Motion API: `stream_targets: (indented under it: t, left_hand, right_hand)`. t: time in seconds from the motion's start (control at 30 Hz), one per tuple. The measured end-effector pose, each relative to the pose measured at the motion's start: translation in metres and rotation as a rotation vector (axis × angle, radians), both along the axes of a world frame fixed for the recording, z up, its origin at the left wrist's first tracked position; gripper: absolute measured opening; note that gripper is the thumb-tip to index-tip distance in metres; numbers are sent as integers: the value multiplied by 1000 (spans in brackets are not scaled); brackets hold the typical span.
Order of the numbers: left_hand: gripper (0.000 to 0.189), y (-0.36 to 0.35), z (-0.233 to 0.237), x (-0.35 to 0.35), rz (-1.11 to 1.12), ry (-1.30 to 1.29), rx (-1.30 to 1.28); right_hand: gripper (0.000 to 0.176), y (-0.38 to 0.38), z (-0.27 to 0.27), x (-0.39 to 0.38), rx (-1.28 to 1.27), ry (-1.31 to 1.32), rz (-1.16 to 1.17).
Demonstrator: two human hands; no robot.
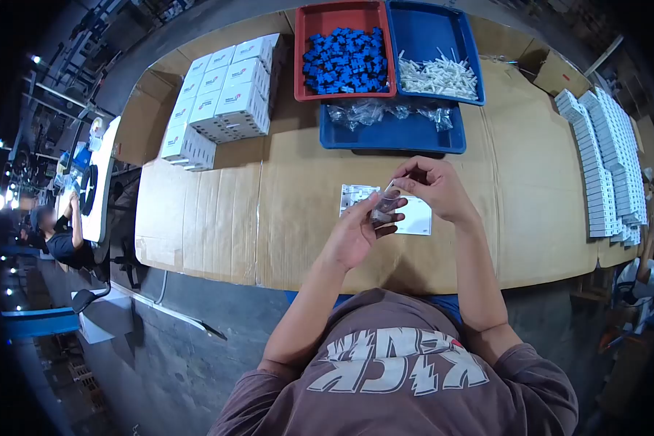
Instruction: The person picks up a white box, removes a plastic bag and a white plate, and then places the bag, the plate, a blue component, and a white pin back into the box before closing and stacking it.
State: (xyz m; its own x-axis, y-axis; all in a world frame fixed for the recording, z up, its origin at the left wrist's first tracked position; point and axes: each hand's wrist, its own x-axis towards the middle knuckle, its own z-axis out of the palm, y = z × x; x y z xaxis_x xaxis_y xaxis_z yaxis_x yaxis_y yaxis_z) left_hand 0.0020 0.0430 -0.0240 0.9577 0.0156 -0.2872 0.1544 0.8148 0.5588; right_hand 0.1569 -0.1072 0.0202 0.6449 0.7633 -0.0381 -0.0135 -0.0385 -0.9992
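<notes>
A small clear plastic bag [386, 207] is held between my two hands above the cardboard-covered table; what it contains is too small to tell. My left hand [356, 229] has its fingers around the lower part of the bag. At the bag's upper end, my right hand [437, 190] pinches with thumb and fingers. Under my hands lies a white flat panel [416, 218], partly covered by them. Just left of it sits a white plastic housing [354, 195] with its inner details facing up, its lower part hidden by my left hand.
Ahead stand a red tray [299, 81] of blue parts, a blue tray [472, 43] of white plastic pieces, and a lower blue tray [392, 139] with clear bags. White boxes [236, 98] are stacked left, white housings [603, 174] right. Another person [69, 240] works at the far left.
</notes>
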Motion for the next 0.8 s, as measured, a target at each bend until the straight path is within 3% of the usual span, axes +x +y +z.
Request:
stream_targets:
  t: [0.2, 0.5, 0.8]
  left_hand:
    - [43, -2, -3, -4, 16, 31, 18]
    - [39, 0, -12, -7, 31, 42, 28]
    - [33, -1, -23, -10, 52, 102, 53]
  right_hand:
    - [8, 5, -1, 6, -87, -119, 229]
    - [6, 10, -10, 7, -68, -17, 303]
    - [15, 2, 22, 2, -295, -395, 454]
